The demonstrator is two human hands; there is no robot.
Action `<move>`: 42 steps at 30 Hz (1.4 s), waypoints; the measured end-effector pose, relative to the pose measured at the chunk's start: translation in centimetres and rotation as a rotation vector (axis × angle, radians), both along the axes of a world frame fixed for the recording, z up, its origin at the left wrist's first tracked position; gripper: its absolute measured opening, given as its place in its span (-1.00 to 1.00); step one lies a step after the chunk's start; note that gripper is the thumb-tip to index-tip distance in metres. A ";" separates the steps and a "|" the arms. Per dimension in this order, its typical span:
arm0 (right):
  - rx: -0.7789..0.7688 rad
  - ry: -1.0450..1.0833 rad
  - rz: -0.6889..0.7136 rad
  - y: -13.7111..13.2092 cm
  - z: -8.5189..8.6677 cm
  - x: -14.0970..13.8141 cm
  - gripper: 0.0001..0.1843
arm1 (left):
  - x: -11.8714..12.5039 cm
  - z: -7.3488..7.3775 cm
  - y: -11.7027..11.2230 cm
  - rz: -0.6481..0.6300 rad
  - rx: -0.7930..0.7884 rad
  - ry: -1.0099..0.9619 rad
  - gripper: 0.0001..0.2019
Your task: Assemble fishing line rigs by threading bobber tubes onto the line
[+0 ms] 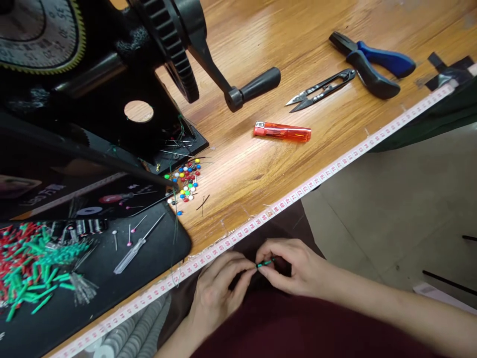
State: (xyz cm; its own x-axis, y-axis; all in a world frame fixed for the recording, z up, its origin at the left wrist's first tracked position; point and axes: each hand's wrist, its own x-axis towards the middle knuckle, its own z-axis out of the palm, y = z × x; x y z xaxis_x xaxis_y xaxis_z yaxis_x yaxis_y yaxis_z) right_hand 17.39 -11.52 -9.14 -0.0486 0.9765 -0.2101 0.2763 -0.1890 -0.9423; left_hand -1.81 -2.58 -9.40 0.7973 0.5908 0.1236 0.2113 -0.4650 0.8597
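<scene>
Close to the table's front edge, over my lap, my two hands meet fingertip to fingertip. My right hand pinches a small, thin green piece with dark bands between thumb and forefinger. My left hand is closed in a pinch at the left end of that piece. Whatever its fingertips hold is too small to make out. Many similar green pieces lie heaped with red ones on a black mat at the left.
A black hand-cranked machine stands at the back left, its crank handle jutting right. Colored ball-head pins, a screwdriver, a red lighter, thread snips and pliers lie about. A tape measure runs along the edge.
</scene>
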 end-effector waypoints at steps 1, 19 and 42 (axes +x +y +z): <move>-0.001 -0.017 0.006 0.0 0.0 0.0 -0.94 | 0.0 0.0 0.0 0.003 -0.002 0.004 -0.82; 0.143 -0.174 -0.064 0.1 -0.4 -0.7 -0.94 | 0.4 1.0 -0.1 0.061 -0.030 0.135 -0.85; -0.175 0.045 -0.065 -0.5 -1.2 -0.7 -0.72 | -0.1 -0.8 -1.5 0.227 -0.333 0.089 -0.73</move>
